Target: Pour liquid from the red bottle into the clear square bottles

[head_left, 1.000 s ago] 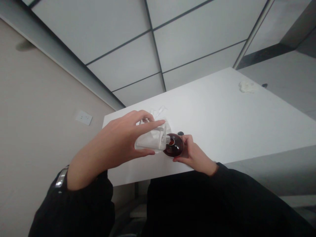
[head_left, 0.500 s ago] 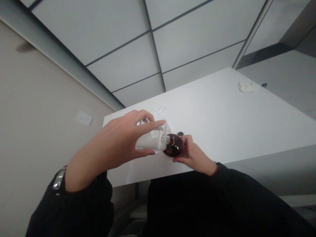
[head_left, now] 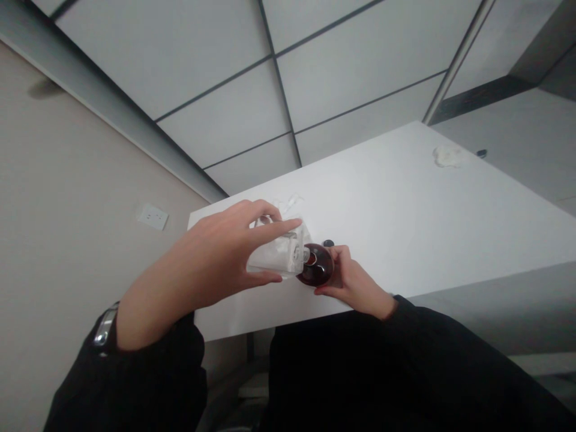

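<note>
My left hand [head_left: 225, 246] is closed around a clear bottle [head_left: 276, 255], which lies tilted on its side with its neck pointing right. That neck meets the open mouth of a dark brown bottle [head_left: 316, 273]. Fingers of my right hand [head_left: 353, 282] grip the brown bottle from its right side. Whether liquid runs between the two mouths is too small to tell. A small black cap [head_left: 328, 243] lies on the table just behind the brown bottle. Behind the clear bottle is some clear, thin plastic [head_left: 292, 204], partly hidden by my left hand.
The white table [head_left: 382, 210] stands against a panelled partition [head_left: 216, 60]. A crumpled white tissue [head_left: 447, 156] and a small dark object [head_left: 481, 153] are near its far right edge. A wall socket [head_left: 153, 216] is on the left wall.
Both hands and both bottles hold nearly the same position. The view has shifted only very slightly.
</note>
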The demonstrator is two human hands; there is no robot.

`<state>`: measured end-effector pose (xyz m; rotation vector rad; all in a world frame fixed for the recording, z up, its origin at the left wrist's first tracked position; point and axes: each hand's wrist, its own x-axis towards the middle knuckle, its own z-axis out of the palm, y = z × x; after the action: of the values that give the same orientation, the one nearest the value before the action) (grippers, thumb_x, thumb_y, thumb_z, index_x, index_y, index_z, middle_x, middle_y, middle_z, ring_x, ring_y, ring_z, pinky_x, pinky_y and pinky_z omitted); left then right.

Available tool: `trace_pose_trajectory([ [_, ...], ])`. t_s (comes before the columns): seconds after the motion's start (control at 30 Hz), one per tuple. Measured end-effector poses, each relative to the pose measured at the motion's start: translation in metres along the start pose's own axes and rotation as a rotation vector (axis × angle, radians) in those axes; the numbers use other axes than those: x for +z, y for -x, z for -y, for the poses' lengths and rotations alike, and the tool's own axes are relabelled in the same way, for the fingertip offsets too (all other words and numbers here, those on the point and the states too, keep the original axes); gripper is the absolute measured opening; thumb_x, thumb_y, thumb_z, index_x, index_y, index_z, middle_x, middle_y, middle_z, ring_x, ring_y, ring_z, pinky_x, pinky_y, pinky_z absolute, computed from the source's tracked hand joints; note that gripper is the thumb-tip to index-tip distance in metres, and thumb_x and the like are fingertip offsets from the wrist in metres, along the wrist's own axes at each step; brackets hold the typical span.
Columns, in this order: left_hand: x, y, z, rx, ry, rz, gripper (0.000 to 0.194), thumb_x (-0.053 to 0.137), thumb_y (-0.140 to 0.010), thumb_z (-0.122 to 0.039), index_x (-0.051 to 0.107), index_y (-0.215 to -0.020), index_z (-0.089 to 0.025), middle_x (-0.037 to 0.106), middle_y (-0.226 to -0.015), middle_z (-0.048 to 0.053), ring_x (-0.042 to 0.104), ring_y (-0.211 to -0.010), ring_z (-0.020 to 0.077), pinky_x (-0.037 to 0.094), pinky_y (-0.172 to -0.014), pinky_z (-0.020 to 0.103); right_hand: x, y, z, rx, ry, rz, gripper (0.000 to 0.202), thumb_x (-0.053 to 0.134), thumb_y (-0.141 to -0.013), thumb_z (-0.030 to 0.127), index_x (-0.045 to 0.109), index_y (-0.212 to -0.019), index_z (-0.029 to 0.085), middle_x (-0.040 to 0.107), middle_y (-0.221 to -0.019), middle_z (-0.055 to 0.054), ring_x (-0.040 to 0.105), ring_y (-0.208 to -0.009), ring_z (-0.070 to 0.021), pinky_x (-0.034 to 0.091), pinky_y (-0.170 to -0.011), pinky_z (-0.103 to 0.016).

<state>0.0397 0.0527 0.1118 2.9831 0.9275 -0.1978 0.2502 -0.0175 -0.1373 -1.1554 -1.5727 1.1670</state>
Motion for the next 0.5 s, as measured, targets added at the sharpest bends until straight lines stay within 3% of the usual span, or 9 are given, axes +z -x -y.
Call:
trace_pose_trajectory([
  [0.5, -0.0042, -0.0056, -0.0024, 0.019, -0.028, 0.038, 0.078, 0.092, -0.079, -0.028, 0.056, -0.148, -0.031, 0.066, -0.132, 0.009, 0.067, -0.11, 0.0305, 0.054, -0.084, 0.039, 0.0012, 0.0003, 0.0021, -0.013, -0.043, 0.008, 0.064, 0.086, -0.084, 0.049, 0.03, -0.107, 0.028, 0.068, -0.117, -0.012, 0.071, -0.093, -0.0298, 0.053, -0.075, -0.04],
])
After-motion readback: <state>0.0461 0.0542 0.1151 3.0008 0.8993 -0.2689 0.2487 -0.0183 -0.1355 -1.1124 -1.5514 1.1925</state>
